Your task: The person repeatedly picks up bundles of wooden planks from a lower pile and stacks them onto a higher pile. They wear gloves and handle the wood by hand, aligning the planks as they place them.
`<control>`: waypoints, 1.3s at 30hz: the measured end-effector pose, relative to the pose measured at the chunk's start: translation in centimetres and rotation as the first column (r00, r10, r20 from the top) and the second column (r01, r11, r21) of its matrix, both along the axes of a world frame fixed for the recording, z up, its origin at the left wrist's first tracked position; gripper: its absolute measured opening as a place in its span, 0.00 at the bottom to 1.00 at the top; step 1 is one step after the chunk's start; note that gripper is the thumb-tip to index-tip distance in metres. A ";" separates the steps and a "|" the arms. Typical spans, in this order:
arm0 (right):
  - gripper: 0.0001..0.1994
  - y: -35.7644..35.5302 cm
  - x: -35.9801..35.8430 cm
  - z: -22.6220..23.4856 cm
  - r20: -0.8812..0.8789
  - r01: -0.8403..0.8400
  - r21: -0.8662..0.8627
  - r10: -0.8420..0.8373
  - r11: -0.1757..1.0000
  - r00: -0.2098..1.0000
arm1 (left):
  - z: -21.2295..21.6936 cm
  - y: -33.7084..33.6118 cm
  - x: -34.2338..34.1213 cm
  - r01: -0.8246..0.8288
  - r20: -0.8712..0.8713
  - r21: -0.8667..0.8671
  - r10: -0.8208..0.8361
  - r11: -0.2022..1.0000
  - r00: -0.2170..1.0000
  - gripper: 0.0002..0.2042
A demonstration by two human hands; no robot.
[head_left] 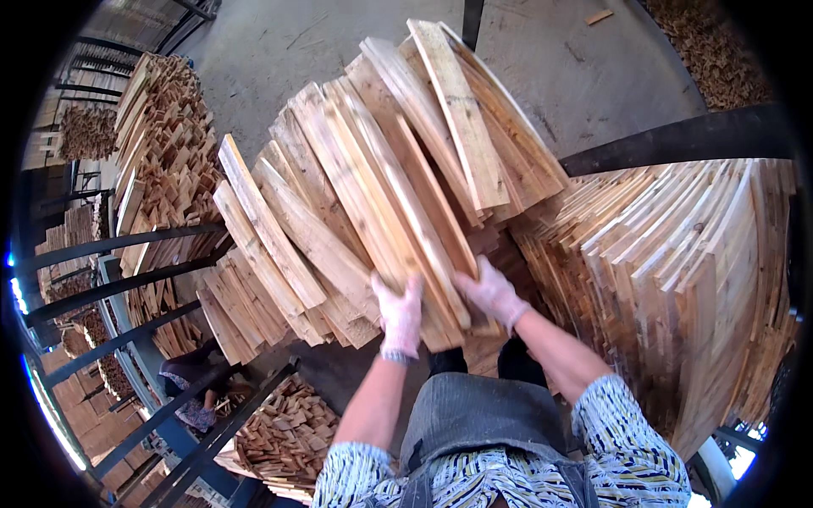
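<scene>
A big fanned armful of pale wooden slats (373, 169) tilts away from me in the middle of the view. My left hand (398, 315), in a white glove, grips the near ends of the slats from below. My right hand (493, 292), gloved too, presses on the near ends just to the right. The slats spread out toward the far concrete floor, some overlapping, some slipped sideways at the left edge (254, 245).
A tall stack of slats (686, 271) stands on edge at my right under a dark steel bar (677, 140). Racks with more stacked wood (161, 144) line the left. A bin of short offcuts (288, 432) sits below left, with a crouching person (190, 389) beside it.
</scene>
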State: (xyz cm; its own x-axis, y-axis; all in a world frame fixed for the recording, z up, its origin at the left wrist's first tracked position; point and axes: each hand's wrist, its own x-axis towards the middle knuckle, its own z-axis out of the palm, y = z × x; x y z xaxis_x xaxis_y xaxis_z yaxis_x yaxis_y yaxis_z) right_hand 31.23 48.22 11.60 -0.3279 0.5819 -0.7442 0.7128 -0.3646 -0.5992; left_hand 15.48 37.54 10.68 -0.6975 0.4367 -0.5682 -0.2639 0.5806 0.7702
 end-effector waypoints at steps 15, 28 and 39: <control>0.40 -7.8 9.2 -4.4 -0.484 0.014 -0.789 -0.636 0.614 0.601 | 1.8 -9.2 5.2 -0.246 0.680 0.175 0.064 0.953 0.731 0.26; 0.43 -4.4 18.3 31.8 -0.910 -0.012 -0.354 -0.342 0.935 0.234 | 32.1 -5.4 8.8 0.239 0.446 0.664 -0.632 0.709 0.634 0.36; 0.30 -12.6 48.3 41.3 -0.737 0.599 0.305 -0.214 0.741 0.641 | 39.7 -1.3 38.3 0.571 0.148 0.770 -0.950 0.284 0.274 0.30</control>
